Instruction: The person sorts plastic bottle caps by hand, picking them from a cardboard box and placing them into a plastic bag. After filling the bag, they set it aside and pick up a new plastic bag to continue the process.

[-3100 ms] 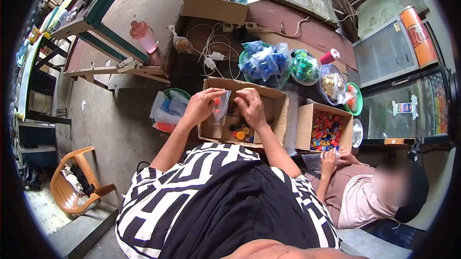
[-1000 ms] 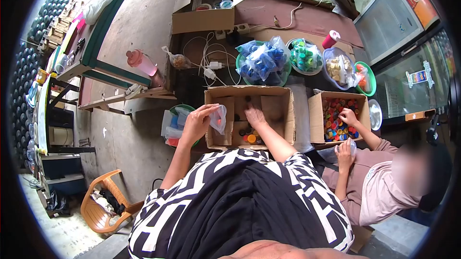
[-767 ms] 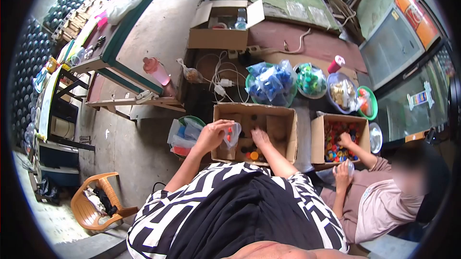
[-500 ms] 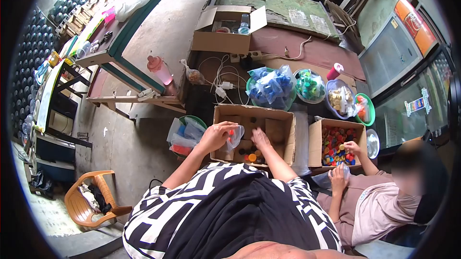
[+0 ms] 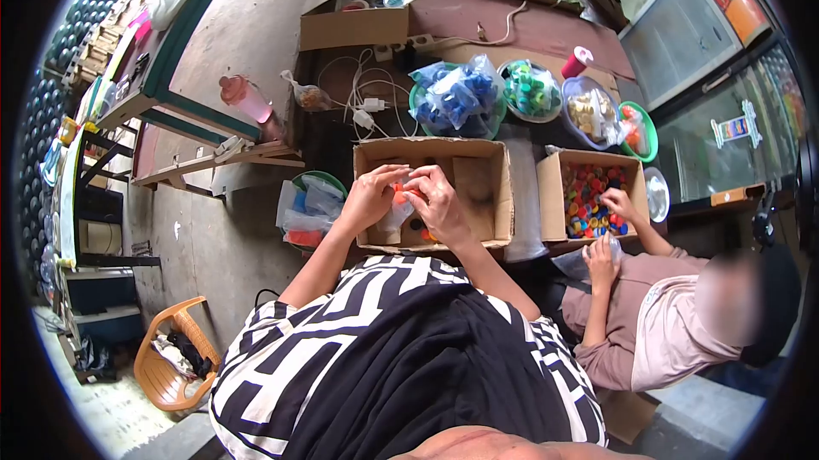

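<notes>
- Head view, centre of frame: the left hand pinches a clear bag holding orange-red pieces over a cardboard box.
- The right hand, fingers bent close, meets the bag's top; its grip cannot be told.
- Right of centre, a co-worker's hand is at colourful caps.

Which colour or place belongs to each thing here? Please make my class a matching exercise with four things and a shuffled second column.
Things
1. Chair
2. Bottle
3. Bag over the wearer's box
4. Caps in the co-worker's box

Colours and places
A. in the wearer's left hand
B. several colours mixed
C. orange-brown
D. pink

Right pairs: 1-C, 2-D, 3-A, 4-B
</notes>
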Demonstrator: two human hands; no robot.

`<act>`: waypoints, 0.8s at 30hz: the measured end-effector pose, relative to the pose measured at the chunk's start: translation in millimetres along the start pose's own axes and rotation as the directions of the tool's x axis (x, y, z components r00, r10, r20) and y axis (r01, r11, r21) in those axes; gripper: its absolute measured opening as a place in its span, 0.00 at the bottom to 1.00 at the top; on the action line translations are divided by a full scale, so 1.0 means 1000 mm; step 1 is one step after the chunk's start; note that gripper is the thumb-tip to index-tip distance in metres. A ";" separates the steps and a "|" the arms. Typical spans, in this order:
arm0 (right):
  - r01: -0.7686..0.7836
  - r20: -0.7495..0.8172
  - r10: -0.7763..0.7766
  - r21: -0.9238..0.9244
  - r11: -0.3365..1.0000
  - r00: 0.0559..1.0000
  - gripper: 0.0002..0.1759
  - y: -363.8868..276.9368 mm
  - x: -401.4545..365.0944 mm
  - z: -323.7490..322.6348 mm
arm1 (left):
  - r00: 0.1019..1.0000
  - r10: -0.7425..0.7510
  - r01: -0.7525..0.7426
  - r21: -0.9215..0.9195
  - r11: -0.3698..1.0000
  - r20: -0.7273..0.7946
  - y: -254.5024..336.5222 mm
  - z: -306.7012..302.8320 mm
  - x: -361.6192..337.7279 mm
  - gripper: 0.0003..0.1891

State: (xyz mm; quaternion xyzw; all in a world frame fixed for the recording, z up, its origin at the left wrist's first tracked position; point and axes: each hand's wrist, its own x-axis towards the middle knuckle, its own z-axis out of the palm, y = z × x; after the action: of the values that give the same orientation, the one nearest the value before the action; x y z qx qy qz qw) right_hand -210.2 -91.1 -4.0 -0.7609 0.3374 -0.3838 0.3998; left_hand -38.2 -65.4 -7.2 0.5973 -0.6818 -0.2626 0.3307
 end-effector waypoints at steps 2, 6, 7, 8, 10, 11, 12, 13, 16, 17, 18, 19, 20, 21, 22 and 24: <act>0.058 -0.129 -0.058 -0.004 0.998 0.990 0.07 -0.006 0.002 -0.003 | 1.000 0.006 -0.006 0.007 1.000 0.021 0.001 0.001 0.002 0.21; 0.107 -0.152 -0.111 -0.034 0.994 0.982 0.10 -0.005 0.012 0.003 | 0.997 -0.025 0.025 -0.004 1.000 0.073 0.008 -0.003 0.005 0.22; 0.157 -0.098 -0.190 -0.275 0.949 0.977 0.12 -0.008 0.014 0.000 | 0.994 -0.067 0.071 -0.041 0.997 0.086 0.008 -0.005 0.006 0.22; 0.144 -0.111 -0.180 -0.274 0.951 0.977 0.12 -0.003 0.014 0.001 | 0.989 -0.111 0.119 -0.077 0.990 0.101 0.005 -0.007 0.006 0.23; -0.014 -0.226 -0.014 -0.121 0.993 0.974 0.11 0.012 0.015 0.005 | 0.999 0.024 -0.023 -0.019 1.000 0.036 -0.008 -0.011 0.010 0.23; -0.063 -0.259 0.049 -0.043 0.997 0.965 0.10 0.021 0.017 0.005 | 1.000 0.013 -0.013 -0.014 1.000 -0.009 -0.014 -0.014 0.010 0.23; -0.128 -0.265 0.127 0.011 0.992 0.956 0.09 0.034 0.016 0.006 | 0.999 0.001 -0.002 -0.010 1.000 -0.054 -0.016 -0.019 0.009 0.23; -0.210 -0.204 0.198 -0.040 0.977 0.959 0.08 0.056 0.013 0.012 | 0.994 -0.099 0.097 -0.035 0.995 -0.043 -0.013 -0.026 0.009 0.24; -0.349 0.118 0.409 -0.346 0.871 0.905 0.10 0.122 -0.017 0.036 | 0.995 -0.055 0.054 -0.012 0.998 -0.078 -0.021 -0.035 0.010 0.27; -0.309 0.288 0.440 -0.402 0.862 0.851 0.13 0.150 -0.030 0.050 | 0.996 -0.068 0.066 -0.031 0.997 -0.056 -0.020 -0.038 0.010 0.27; -0.279 0.359 0.477 -0.481 0.831 0.802 0.13 0.150 -0.036 0.057 | 0.997 -0.059 0.058 -0.024 0.998 -0.041 -0.023 -0.040 0.010 0.27; -0.273 0.348 0.476 -0.494 0.825 0.808 0.13 0.161 -0.046 0.072 | 0.997 -0.059 0.058 -0.034 0.998 -0.045 -0.028 -0.040 0.011 0.27; -0.267 0.337 0.475 -0.508 0.819 0.813 0.13 0.176 -0.056 0.087 | 0.997 -0.060 0.057 -0.044 0.997 -0.048 -0.031 -0.041 0.011 0.27; -0.327 0.331 0.513 -0.479 0.815 0.792 0.14 0.178 -0.057 0.096 | 0.995 -0.094 0.090 -0.086 0.992 -0.045 -0.027 -0.042 0.011 0.26; -0.384 0.327 0.549 -0.449 0.807 0.769 0.15 0.181 -0.057 0.103 | 0.994 -0.106 0.102 -0.094 0.990 -0.039 -0.026 -0.044 0.011 0.26; -0.444 0.289 0.590 -0.437 0.782 0.754 0.14 0.184 -0.056 0.115 | 0.994 -0.105 0.101 -0.101 0.990 -0.033 -0.027 -0.045 0.011 0.27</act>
State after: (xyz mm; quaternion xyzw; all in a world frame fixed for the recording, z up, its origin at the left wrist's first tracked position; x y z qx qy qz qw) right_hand -176.6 -87.9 -225.5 -0.7555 0.5067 -0.0227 0.4147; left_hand 12.2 -78.9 3.0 0.6193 -0.6298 -0.3014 0.3591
